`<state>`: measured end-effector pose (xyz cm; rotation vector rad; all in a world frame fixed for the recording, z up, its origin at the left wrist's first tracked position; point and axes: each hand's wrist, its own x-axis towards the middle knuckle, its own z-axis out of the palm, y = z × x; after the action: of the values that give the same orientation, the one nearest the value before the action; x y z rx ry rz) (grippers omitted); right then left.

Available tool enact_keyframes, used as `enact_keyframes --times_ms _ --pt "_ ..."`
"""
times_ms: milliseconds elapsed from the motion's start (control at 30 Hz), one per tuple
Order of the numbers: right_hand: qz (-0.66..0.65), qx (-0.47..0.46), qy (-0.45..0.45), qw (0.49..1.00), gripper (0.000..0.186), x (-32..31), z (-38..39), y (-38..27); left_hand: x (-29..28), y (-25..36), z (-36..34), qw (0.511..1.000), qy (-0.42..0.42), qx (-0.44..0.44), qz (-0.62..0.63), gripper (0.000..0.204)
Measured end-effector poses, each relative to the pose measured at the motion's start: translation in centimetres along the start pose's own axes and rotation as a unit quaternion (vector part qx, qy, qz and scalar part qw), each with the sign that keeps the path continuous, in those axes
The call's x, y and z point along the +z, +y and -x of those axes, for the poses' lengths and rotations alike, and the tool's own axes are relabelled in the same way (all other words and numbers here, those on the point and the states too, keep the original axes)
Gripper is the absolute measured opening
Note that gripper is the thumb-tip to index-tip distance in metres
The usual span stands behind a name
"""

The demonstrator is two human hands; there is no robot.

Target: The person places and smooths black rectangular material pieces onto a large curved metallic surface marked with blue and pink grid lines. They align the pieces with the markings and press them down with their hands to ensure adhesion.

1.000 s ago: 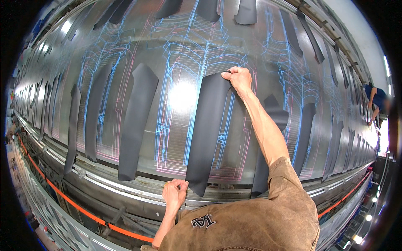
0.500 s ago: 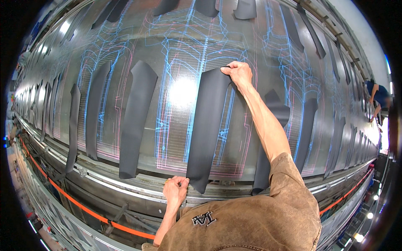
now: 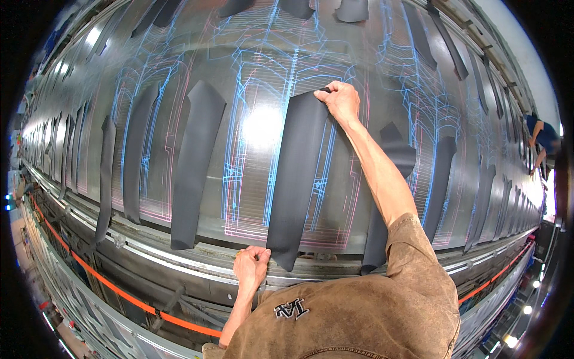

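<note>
A long dark grey strip of smooth, flexible sheet material (image 3: 295, 173) stretches from the table's near edge toward its middle, its upper end cut at a slant. My right hand (image 3: 342, 100) pinches the strip's upper right corner between thumb and fingers. At the lower left corner, my left hand (image 3: 251, 264) is closed, with thumb and fingertips on the strip's edge. The strip's near end hangs slightly over the table edge. Beneath it runs the dark, glossy tabletop (image 3: 251, 203), marked with blue and pink outlines.
Similar dark strips lie on both sides, among them a left one (image 3: 197, 170) and a folded piece (image 3: 399, 152) beside my right forearm. Metal rails (image 3: 155, 254) and an orange bar (image 3: 128, 302) run along the near side. Another person (image 3: 543, 134) leans in at the far right.
The strip and both my hands sit very slightly higher in the picture. My grip at both ends stays the same.
</note>
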<state>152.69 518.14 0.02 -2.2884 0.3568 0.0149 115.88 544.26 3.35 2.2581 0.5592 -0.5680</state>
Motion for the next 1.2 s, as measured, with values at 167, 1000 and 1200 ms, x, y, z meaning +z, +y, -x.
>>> enact_keyframes --times_ms 167,1000,1200 --pt "0.1 -0.205 0.122 0.966 0.055 0.4 2.8 -0.2 0.2 -0.3 0.1 1.0 0.004 0.007 -0.006 0.019" --pt "0.22 -0.542 -0.313 0.748 0.087 1.2 21.2 4.0 0.1 -0.3 0.3 0.999 -0.005 -0.032 0.003 0.021" --pt "0.209 -0.573 -0.394 0.687 0.081 0.2 26.6 5.5 0.3 -0.4 0.2 1.0 0.01 -0.003 0.02 0.023"
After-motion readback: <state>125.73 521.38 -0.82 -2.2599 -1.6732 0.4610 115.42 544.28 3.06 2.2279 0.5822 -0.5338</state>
